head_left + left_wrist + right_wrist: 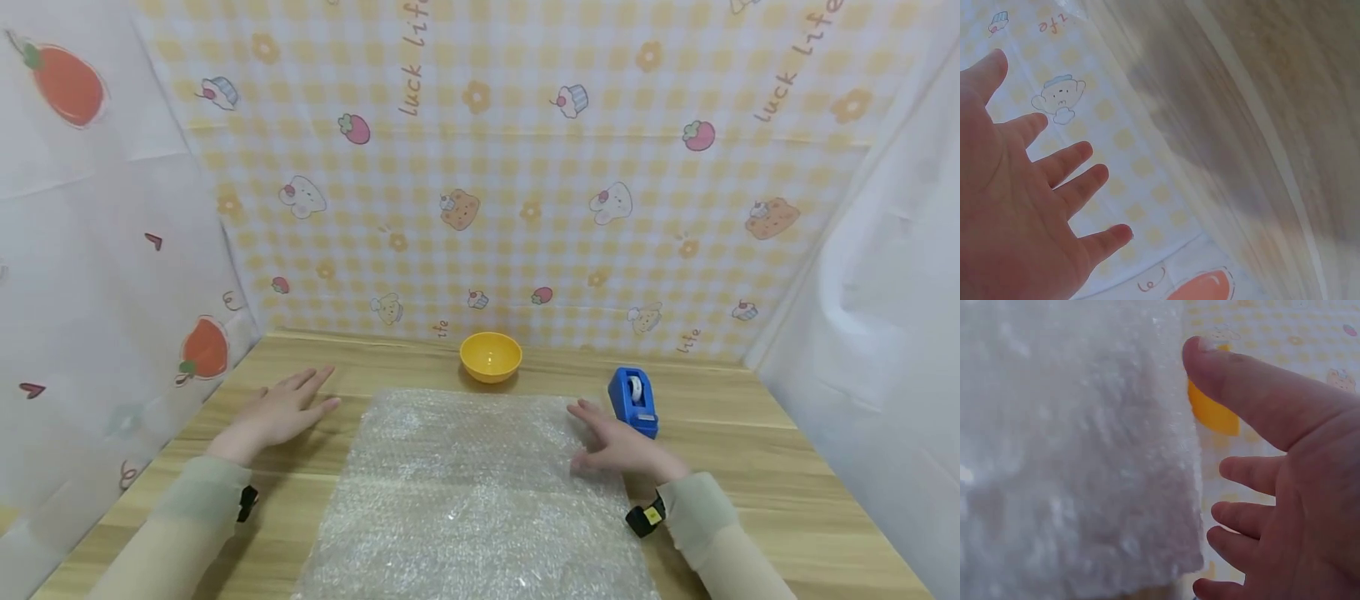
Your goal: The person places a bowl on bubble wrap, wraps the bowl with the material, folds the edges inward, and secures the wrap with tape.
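Observation:
A sheet of clear bubble wrap [472,492] lies flat on the wooden table, reaching the lower edge of the head view. My left hand [281,412] is left of the sheet with fingers spread, holding nothing; in the left wrist view the left hand [1016,187] shows its palm and spread fingers. Over the sheet's upper right edge is my right hand [618,442], fingers extended and apart. From the right wrist, the right hand [1297,500] appears beside the bubble wrap [1085,450], gripping nothing. Whether its fingertips touch the sheet I cannot tell.
A yellow bowl [491,358] stands behind the sheet near the back of the table [720,417]. The blue tape dispenser [634,402] sits just behind my right hand. A checked cloth [525,175] hangs at the back, with white cloths [97,250] on both sides.

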`<state>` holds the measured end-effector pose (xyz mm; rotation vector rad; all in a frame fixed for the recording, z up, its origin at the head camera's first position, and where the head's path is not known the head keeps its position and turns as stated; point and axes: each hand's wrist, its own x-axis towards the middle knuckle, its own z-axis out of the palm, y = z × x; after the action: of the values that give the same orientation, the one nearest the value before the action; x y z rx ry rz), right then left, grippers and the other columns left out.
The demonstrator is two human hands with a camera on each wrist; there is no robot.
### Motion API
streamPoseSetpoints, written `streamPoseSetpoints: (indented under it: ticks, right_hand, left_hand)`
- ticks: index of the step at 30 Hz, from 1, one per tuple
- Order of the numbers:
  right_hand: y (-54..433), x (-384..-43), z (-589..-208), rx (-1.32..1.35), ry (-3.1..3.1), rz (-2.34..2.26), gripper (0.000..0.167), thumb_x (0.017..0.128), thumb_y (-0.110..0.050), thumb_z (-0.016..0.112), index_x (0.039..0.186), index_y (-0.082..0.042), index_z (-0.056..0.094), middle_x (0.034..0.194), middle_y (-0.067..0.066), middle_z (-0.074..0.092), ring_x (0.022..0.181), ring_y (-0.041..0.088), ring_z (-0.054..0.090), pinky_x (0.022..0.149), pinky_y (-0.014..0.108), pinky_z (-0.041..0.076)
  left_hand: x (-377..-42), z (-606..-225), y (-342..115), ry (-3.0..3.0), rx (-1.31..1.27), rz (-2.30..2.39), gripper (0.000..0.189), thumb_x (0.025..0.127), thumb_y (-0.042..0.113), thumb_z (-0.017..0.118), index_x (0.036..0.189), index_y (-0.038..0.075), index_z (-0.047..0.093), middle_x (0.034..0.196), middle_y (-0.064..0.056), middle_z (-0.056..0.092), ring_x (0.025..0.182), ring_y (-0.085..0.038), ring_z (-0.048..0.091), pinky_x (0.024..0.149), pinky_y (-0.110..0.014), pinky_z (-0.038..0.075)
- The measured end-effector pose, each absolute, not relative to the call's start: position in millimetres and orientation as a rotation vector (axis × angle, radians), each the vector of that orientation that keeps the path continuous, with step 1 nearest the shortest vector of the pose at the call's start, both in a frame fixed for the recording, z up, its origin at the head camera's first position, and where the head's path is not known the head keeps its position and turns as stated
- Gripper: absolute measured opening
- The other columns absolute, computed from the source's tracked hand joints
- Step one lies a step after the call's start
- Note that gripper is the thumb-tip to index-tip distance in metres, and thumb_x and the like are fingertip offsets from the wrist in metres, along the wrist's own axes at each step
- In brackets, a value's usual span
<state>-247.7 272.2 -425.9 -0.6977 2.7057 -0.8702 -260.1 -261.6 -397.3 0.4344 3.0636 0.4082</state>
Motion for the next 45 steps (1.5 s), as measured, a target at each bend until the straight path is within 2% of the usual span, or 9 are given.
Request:
streamPoseSetpoints:
  ticks: [9, 16, 21, 24, 31, 36, 42, 45]
  right_hand:
    - [270, -247, -430, -0.662, 2.659, -0.850, 0.089, 0.083, -0.041, 0.075, 0.152, -0.008, 0.030, 0.158, 0.023, 0.011, 0.143, 0.043, 0.010, 0.110, 0.063, 0.017]
    - [273, -250, -438, -0.713, 2.671, -0.784, 0.086, 0.084, -0.043, 0.073, 0.150, -0.005, 0.033, 0.157, 0.024, 0.015, 0.143, 0.043, 0.014, 0.109, 0.063, 0.020]
    - [275, -250, -439, -0.723, 2.679, -0.755, 0.086, 0.084, -0.046, 0.073, 0.150, -0.006, 0.034, 0.157, 0.023, 0.016, 0.143, 0.043, 0.014, 0.109, 0.063, 0.021]
    - [276, -249, -439, -0.716, 2.674, -0.769, 0.086, 0.084, -0.046, 0.073, 0.150, -0.006, 0.035, 0.158, 0.022, 0.016, 0.143, 0.043, 0.014, 0.109, 0.063, 0.020]
    - [273, -248, -442, -0.697, 2.655, -0.802, 0.086, 0.083, -0.047, 0.073, 0.151, -0.011, 0.033, 0.159, 0.018, 0.014, 0.144, 0.040, 0.014, 0.109, 0.063, 0.021]
    - [274, -248, -442, -0.677, 2.646, -0.808, 0.086, 0.083, -0.048, 0.072, 0.152, -0.014, 0.034, 0.160, 0.014, 0.014, 0.144, 0.038, 0.014, 0.109, 0.063, 0.021]
    - [277, -247, -438, -0.632, 2.626, -0.827, 0.084, 0.083, -0.046, 0.073, 0.151, -0.015, 0.035, 0.160, 0.013, 0.014, 0.145, 0.036, 0.013, 0.109, 0.064, 0.020]
    - [278, -246, -438, -0.616, 2.613, -0.828, 0.084, 0.083, -0.046, 0.073, 0.152, -0.017, 0.034, 0.161, 0.012, 0.013, 0.145, 0.036, 0.012, 0.109, 0.063, 0.020]
  left_hand:
    - [-264, -395, -253, 3.044, 0.459, 0.431, 0.075, 0.098, 0.061, 0.035, 0.156, 0.014, 0.020, 0.152, -0.028, 0.027, 0.135, -0.052, 0.025, 0.099, -0.077, 0.015]
    - [-270, -399, -246, 3.013, 0.469, 0.482, 0.076, 0.099, 0.061, 0.033, 0.155, 0.011, 0.021, 0.152, -0.028, 0.027, 0.135, -0.053, 0.025, 0.099, -0.077, 0.015]
    - [-285, -389, -231, 2.959, 0.491, 0.617, 0.078, 0.098, 0.062, 0.030, 0.156, 0.011, 0.018, 0.153, -0.029, 0.022, 0.135, -0.054, 0.023, 0.100, -0.076, 0.016]
    - [-298, -381, -215, 2.909, 0.542, 0.739, 0.078, 0.098, 0.063, 0.031, 0.156, 0.013, 0.015, 0.155, -0.027, 0.019, 0.137, -0.052, 0.021, 0.105, -0.071, 0.016]
    - [-326, -374, -177, 2.681, 0.700, 1.126, 0.070, 0.103, 0.049, 0.035, 0.156, 0.011, 0.012, 0.158, -0.021, 0.013, 0.138, -0.048, 0.022, 0.109, -0.065, 0.015]
    - [-340, -373, -154, 2.606, 0.666, 1.230, 0.068, 0.103, 0.049, 0.035, 0.156, 0.013, 0.015, 0.159, -0.016, 0.014, 0.143, -0.041, 0.016, 0.110, -0.064, 0.011]
    - [-355, -376, -122, 2.481, 0.608, 1.330, 0.069, 0.102, 0.052, 0.034, 0.157, 0.014, 0.013, 0.159, -0.015, 0.019, 0.135, -0.045, 0.033, 0.106, -0.061, 0.028]
    - [-363, -381, -107, 2.381, 0.550, 1.410, 0.069, 0.104, 0.048, 0.034, 0.157, 0.012, 0.009, 0.157, -0.020, 0.020, 0.128, -0.048, 0.040, 0.102, -0.059, 0.036]
